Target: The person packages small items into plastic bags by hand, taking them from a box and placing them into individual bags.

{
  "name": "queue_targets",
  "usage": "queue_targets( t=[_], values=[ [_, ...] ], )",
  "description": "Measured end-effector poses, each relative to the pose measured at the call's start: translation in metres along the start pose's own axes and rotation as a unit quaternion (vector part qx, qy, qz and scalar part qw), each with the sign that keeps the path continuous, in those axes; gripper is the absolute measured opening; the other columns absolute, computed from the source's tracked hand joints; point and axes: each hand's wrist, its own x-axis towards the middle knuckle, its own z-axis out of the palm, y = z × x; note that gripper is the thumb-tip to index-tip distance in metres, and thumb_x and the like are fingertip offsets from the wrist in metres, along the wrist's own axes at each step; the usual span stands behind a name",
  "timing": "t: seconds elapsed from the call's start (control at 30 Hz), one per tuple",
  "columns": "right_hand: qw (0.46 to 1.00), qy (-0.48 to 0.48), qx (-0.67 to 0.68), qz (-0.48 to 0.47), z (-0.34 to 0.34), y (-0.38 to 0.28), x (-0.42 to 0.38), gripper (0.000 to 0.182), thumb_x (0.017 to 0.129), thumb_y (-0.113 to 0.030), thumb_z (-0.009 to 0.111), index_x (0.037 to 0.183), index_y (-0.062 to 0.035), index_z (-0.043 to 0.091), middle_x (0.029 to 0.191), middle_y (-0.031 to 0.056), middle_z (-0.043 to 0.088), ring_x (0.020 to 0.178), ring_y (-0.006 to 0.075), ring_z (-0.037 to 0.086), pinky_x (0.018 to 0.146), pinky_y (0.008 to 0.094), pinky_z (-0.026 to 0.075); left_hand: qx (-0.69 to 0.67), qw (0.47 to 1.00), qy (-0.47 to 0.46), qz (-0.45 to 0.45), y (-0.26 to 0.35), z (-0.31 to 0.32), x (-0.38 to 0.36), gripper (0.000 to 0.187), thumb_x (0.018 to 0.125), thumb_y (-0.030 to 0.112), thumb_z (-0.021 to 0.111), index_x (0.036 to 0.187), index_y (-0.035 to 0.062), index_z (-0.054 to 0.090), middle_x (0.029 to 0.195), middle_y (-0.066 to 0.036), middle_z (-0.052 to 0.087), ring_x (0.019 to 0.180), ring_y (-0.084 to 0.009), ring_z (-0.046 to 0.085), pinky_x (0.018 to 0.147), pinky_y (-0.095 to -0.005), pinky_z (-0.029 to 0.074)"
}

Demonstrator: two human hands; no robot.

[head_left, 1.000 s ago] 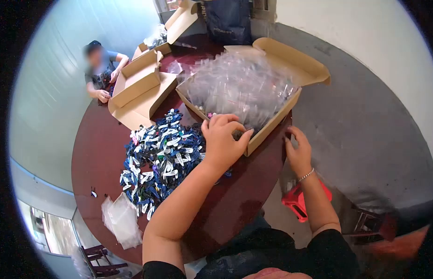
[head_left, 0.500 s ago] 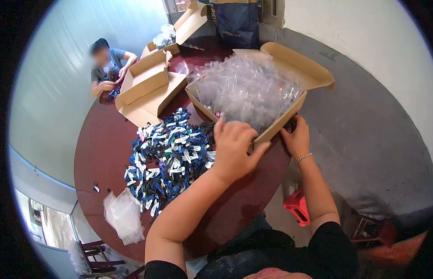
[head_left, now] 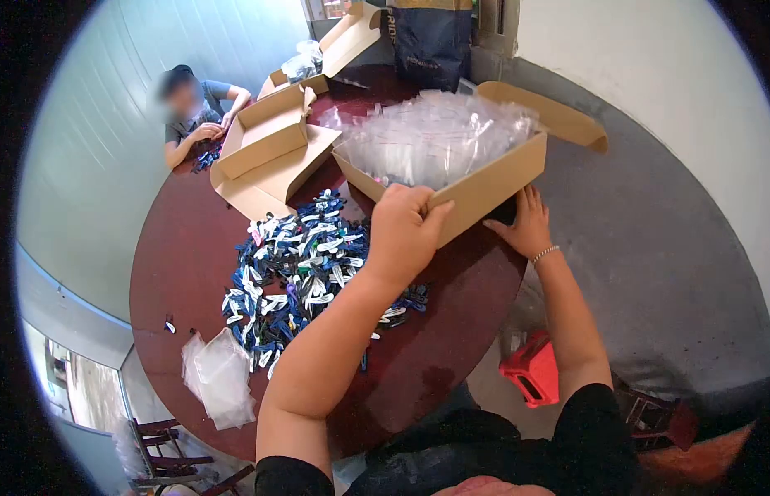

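A cardboard box (head_left: 492, 183) full of clear plastic bags (head_left: 435, 140) stands tilted, its near side raised off the table. My left hand (head_left: 406, 227) grips the box's near left corner, thumb on the outer wall. Under the raised right part of the near side, my right hand (head_left: 524, 225) has its fingers spread, thumb apart, holding nothing that I can see. Left of my left hand lies a wide pile of blue, white and black hair clips (head_left: 298, 273). Flat clear bags (head_left: 221, 376) rest at the pile's lower left.
Beyond the pile on the dark red table (head_left: 174, 248) are an open cardboard box (head_left: 265, 136) and another box (head_left: 348, 41). A dark bag (head_left: 432, 45) stands at the back. A person (head_left: 199, 112) sits at the far left. A red stool (head_left: 534, 372) stands below.
My left hand has closed on the box's corner. The box's near side has lifted and tilted. Clips beneath my left forearm now show more. My right hand's fingers are more spread.
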Motion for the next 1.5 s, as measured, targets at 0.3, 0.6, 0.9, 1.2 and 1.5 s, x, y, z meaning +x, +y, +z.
queue_targets(
  t=[0.3,0.6,0.9,1.2,1.5],
  values=[
    [0.992,-0.108,0.037,-0.053,-0.012,-0.011,-0.010,0.082,0.069,-0.040,0.078,0.131,0.0019,0.045,0.126,0.0228,0.053,0.116,0.0394,0.048,0.098,0.0488,0.039,0.000,0.999,-0.004,-0.032,-0.003,-0.003,-0.008,0.016,0.076,0.014,0.070,0.072,0.0006,0.063,0.064,-0.013,0.056,0.068,-0.0302,0.053,0.062,-0.0399,0.043],
    [0.992,-0.110,0.025,0.063,-0.060,-0.036,-0.083,0.081,0.064,-0.037,0.082,0.124,0.0053,0.048,0.114,0.0215,0.052,0.105,0.0367,0.050,0.093,0.0404,0.042,0.009,1.000,-0.028,-0.001,-0.012,0.018,-0.029,0.014,0.074,0.012,0.070,0.071,0.0018,0.062,0.067,-0.013,0.058,0.072,-0.0312,0.055,0.065,-0.0411,0.045],
    [0.999,-0.043,-0.013,-0.006,-0.045,-0.038,-0.079,0.083,0.060,-0.037,0.084,0.123,0.0025,0.047,0.113,0.0174,0.056,0.103,0.0362,0.051,0.091,0.0424,0.042,0.016,0.999,-0.039,-0.035,-0.011,0.002,-0.018,0.016,0.075,0.015,0.070,0.071,0.0014,0.063,0.067,-0.014,0.058,0.073,-0.0321,0.054,0.066,-0.0419,0.045],
    [0.994,-0.104,-0.036,0.009,-0.054,-0.043,-0.075,0.078,0.063,-0.034,0.082,0.124,0.0006,0.047,0.116,0.0187,0.056,0.103,0.0367,0.052,0.088,0.0433,0.042,0.010,0.997,-0.049,-0.051,-0.009,-0.001,-0.016,0.015,0.076,0.015,0.070,0.074,0.0009,0.065,0.067,-0.014,0.059,0.072,-0.0322,0.055,0.066,-0.0418,0.045],
    [0.995,-0.019,0.099,-0.027,-0.057,-0.012,-0.105,0.062,0.074,-0.024,0.076,0.126,0.0000,0.050,0.123,0.0185,0.056,0.114,0.0354,0.053,0.097,0.0414,0.041,0.012,0.996,-0.064,-0.053,-0.010,-0.009,-0.010,0.017,0.076,0.014,0.073,0.082,-0.0004,0.068,0.069,-0.012,0.058,0.066,-0.0229,0.056,0.061,-0.0323,0.044]
  ],
)
